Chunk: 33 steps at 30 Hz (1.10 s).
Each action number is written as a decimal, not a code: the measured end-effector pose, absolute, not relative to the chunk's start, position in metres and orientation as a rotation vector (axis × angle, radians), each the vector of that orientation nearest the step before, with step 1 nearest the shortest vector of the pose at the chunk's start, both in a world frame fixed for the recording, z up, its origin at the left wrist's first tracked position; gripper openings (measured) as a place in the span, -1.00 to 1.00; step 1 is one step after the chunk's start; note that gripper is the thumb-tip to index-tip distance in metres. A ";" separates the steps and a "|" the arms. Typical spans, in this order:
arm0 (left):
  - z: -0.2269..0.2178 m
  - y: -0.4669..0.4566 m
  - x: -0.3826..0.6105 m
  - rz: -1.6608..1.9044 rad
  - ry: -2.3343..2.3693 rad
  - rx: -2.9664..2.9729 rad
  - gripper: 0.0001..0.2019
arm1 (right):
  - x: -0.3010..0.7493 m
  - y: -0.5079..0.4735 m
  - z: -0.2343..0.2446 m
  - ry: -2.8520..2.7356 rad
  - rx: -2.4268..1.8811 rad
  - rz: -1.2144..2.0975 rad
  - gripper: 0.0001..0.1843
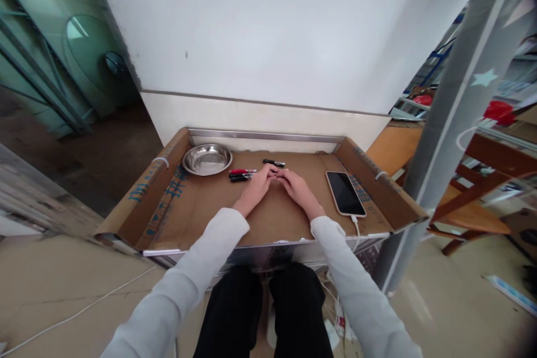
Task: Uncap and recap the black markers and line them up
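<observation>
Together, left hand and right hand pinching dark object, axis unclear, red pen crosswise

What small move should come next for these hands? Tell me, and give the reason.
I'd probably ease the left hand and right hand slightly apart: their fingers come together, largely hiding whatever may be between them, and a black pen lies just beyond. Parting them should give a clearer view.

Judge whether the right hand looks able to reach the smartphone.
Probably yes: only bare cardboard appears to lie between the right hand and the smartphone, though it is close against the left hand.
</observation>
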<state>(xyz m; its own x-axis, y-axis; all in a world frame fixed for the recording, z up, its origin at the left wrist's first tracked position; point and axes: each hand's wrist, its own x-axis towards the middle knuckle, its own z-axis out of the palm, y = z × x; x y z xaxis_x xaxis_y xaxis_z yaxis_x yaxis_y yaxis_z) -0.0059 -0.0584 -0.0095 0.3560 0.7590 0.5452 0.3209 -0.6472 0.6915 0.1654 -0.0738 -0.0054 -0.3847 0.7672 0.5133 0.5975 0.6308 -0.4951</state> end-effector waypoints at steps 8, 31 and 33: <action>-0.009 -0.058 -0.002 1.163 1.031 2.287 -0.67 | 0.170 -0.067 -0.008 -2.089 -1.178 0.231 -0.78; -0.008 -0.065 -0.002 1.071 1.278 2.616 -0.71 | 0.186 -0.067 -0.010 -1.749 -1.356 0.125 -0.74; -0.008 -0.065 -0.003 1.101 1.256 2.622 -0.71 | 0.184 -0.068 -0.009 -1.728 -1.365 0.124 -0.74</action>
<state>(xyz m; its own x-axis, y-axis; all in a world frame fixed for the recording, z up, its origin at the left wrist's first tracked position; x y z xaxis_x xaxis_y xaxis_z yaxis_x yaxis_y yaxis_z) -0.0027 -0.0648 -0.0080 0.4229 0.6927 0.5843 0.6696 -0.6733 0.3136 0.1842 -0.0676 -0.0090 0.0173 0.8175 0.5757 0.7269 0.3851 -0.5687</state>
